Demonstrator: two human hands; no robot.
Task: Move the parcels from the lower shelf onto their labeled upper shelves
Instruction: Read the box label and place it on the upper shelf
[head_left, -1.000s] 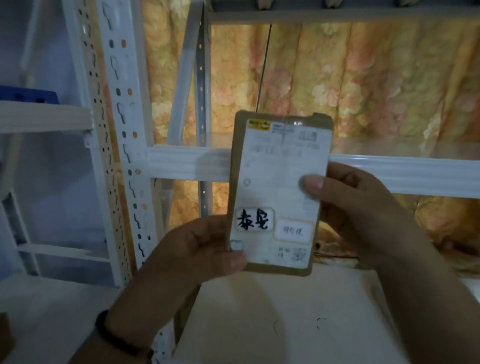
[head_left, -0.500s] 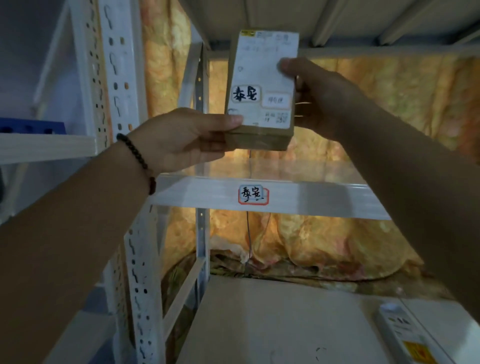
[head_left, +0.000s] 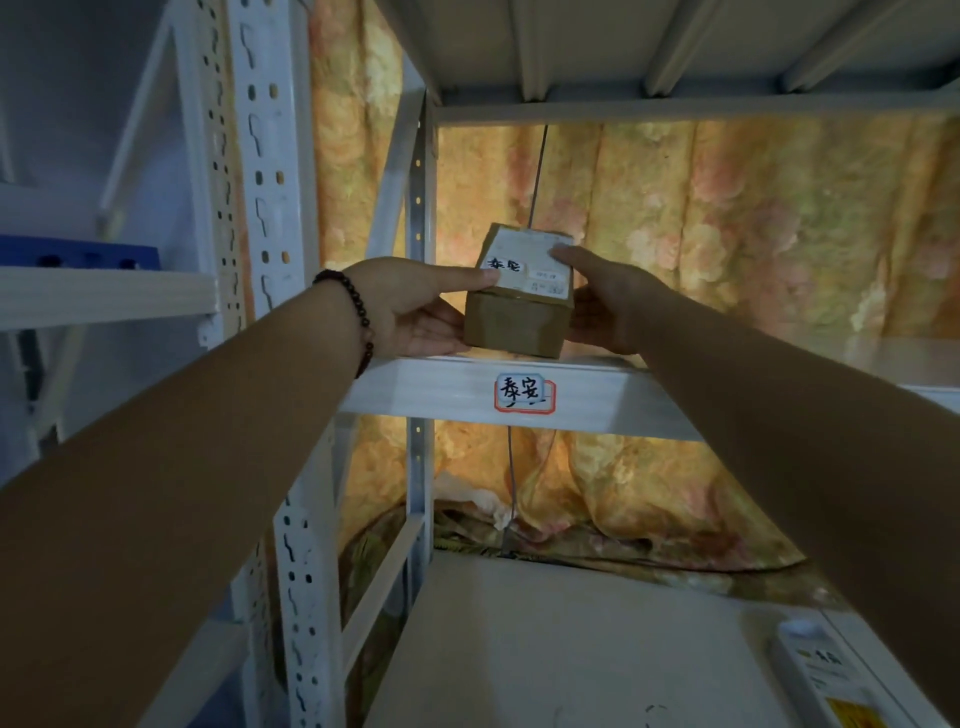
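Observation:
A small brown cardboard parcel (head_left: 514, 325) with a white shipping label and a handwritten sticker on top rests on the front edge of the upper shelf (head_left: 426, 387). My left hand (head_left: 415, 306) grips its left side, thumb on the top. My right hand (head_left: 608, 304) holds its right side, thumb on the label. Directly below the parcel, a handwritten label (head_left: 524, 393) on the shelf's front rail shows the same characters as the sticker. A second, white parcel (head_left: 826, 675) lies on the lower shelf (head_left: 545, 649) at the bottom right.
White perforated uprights (head_left: 260, 208) stand to the left of the bay. A flowered orange curtain (head_left: 753, 234) hangs behind the shelves. Another shelf (head_left: 623, 47) closes the bay overhead. A blue object (head_left: 78, 254) sits on the neighbouring rack at left.
Both hands lifted the parcel from chest height, raised it near the shelf above, then lowered it flat onto the labeled upper shelf. The view tilted up.

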